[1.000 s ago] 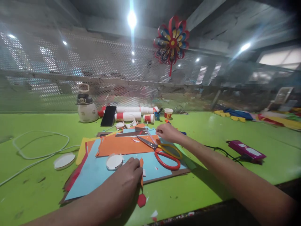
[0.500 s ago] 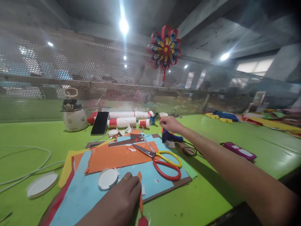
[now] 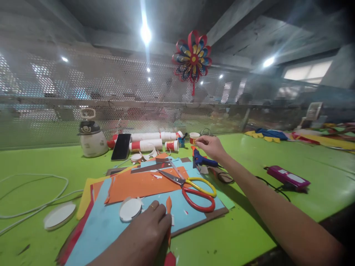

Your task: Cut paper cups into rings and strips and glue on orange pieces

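My left hand (image 3: 154, 223) rests low on the paper stack, its fingers bent and closed around a narrow orange paper strip (image 3: 169, 205); the thumb is hidden. Below the strip lies a red paper piece (image 3: 170, 259). A white disc (image 3: 130, 209) sits just left of those fingers. Farther off, my right hand (image 3: 212, 146) hovers with fingertips pinched together; whatever they hold is too small to make out. Behind its fingertips stands a paper cup (image 3: 194, 137), and below them lies a blue glue gun (image 3: 203, 159). Scissors (image 3: 184, 184) with red and yellow handles lie between the hands.
Orange (image 3: 138, 186) and blue sheets (image 3: 94, 221) cover the green table. At the back stand a bottle (image 3: 93, 142), a phone (image 3: 121, 147) and stacked paper cups (image 3: 146, 145). A purple case (image 3: 288, 178) lies right, a white cable (image 3: 59, 181) left. A paper flower (image 3: 193, 59) hangs above.
My right hand has shifted a little right, uncovering more of the cup and glue gun. My left hand stays with the orange strip. The view has turned slightly left.
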Demonstrator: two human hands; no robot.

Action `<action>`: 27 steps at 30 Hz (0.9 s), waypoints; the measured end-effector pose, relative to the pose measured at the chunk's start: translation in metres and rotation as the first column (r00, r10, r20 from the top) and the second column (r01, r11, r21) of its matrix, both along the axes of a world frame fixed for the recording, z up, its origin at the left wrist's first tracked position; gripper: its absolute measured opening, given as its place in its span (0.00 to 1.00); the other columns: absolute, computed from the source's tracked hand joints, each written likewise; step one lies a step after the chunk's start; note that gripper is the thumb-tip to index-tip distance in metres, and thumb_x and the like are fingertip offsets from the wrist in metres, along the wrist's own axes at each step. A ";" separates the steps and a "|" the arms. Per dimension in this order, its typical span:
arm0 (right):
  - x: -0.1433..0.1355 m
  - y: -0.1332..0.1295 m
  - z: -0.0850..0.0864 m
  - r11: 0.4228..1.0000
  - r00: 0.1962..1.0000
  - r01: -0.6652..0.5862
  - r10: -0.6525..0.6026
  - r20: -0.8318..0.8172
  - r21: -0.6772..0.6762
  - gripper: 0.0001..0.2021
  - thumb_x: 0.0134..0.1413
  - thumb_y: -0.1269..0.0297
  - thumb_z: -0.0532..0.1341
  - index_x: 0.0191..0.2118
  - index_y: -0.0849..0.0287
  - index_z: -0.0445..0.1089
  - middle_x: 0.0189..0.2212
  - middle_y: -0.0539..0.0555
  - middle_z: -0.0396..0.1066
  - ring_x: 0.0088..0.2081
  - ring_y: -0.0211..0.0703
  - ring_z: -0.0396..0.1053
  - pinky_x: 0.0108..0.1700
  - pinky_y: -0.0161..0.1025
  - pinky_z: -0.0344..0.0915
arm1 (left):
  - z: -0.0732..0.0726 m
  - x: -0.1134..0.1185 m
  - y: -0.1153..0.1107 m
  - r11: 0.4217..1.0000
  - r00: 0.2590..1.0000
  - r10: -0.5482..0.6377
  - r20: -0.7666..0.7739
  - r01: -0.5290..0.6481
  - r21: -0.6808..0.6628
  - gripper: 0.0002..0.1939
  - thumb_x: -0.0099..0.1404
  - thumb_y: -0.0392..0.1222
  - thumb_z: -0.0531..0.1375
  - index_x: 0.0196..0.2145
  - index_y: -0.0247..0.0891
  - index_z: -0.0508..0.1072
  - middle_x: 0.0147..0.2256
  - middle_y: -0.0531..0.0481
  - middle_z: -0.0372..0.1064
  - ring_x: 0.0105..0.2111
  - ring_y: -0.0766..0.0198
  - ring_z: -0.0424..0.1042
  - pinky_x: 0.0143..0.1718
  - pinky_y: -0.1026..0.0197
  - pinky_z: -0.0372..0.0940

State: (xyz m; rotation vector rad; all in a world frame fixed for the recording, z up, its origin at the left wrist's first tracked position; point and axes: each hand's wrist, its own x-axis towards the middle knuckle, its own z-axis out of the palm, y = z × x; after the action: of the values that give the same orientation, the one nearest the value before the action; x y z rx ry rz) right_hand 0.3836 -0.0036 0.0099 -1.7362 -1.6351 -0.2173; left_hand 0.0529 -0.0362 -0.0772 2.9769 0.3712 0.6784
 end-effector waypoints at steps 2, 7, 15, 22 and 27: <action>-0.005 -0.001 -0.002 0.999 0.999 -0.028 0.028 -0.017 0.018 0.11 0.62 0.61 0.60 0.47 0.61 0.70 0.43 0.54 0.72 0.39 0.42 0.73 0.40 0.44 0.71 | 0.004 0.001 -0.002 1.000 0.999 0.011 -0.053 -0.010 0.017 0.08 0.62 0.30 0.52 0.36 0.37 0.69 0.32 0.44 0.65 0.32 0.57 0.61 0.30 0.55 0.56; 0.003 -0.002 -0.008 0.999 0.998 -0.041 0.043 -0.041 0.032 0.11 0.62 0.61 0.60 0.46 0.62 0.70 0.42 0.54 0.72 0.38 0.42 0.73 0.39 0.44 0.72 | 0.009 0.002 -0.002 1.000 0.995 0.012 -0.103 -0.013 -0.006 0.07 0.61 0.30 0.54 0.37 0.38 0.67 0.34 0.44 0.65 0.33 0.56 0.61 0.30 0.55 0.56; 0.039 0.002 -0.020 0.998 0.993 0.059 -0.059 -0.104 0.000 0.12 0.62 0.61 0.60 0.48 0.61 0.69 0.45 0.55 0.71 0.40 0.43 0.72 0.40 0.45 0.71 | 0.002 0.002 0.001 1.000 0.997 0.026 -0.074 -0.024 0.020 0.09 0.60 0.27 0.52 0.35 0.37 0.68 0.34 0.44 0.64 0.33 0.57 0.60 0.30 0.56 0.55; 0.049 -0.001 -0.027 0.994 0.987 0.108 -0.110 -0.121 -0.021 0.12 0.62 0.62 0.60 0.48 0.61 0.69 0.44 0.55 0.72 0.39 0.42 0.73 0.39 0.44 0.72 | 0.014 0.001 -0.008 0.998 0.993 0.065 -0.097 -0.064 0.019 0.13 0.64 0.27 0.47 0.36 0.35 0.70 0.35 0.41 0.65 0.32 0.58 0.60 0.32 0.55 0.57; 0.050 -0.003 -0.029 0.988 0.982 0.139 -0.147 -0.118 -0.067 0.11 0.62 0.62 0.60 0.47 0.61 0.69 0.44 0.54 0.72 0.39 0.43 0.73 0.39 0.44 0.72 | 0.023 -0.005 -0.016 0.992 0.983 0.065 -0.172 -0.081 -0.092 0.08 0.60 0.32 0.53 0.38 0.36 0.68 0.38 0.42 0.65 0.35 0.56 0.61 0.36 0.54 0.61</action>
State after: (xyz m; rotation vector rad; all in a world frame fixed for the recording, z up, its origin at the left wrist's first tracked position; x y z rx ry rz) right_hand 0.4337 -0.0067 -0.0187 -1.8754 -1.4430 -0.1287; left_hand 0.0476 -0.0525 -0.0538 2.9461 0.5113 0.4016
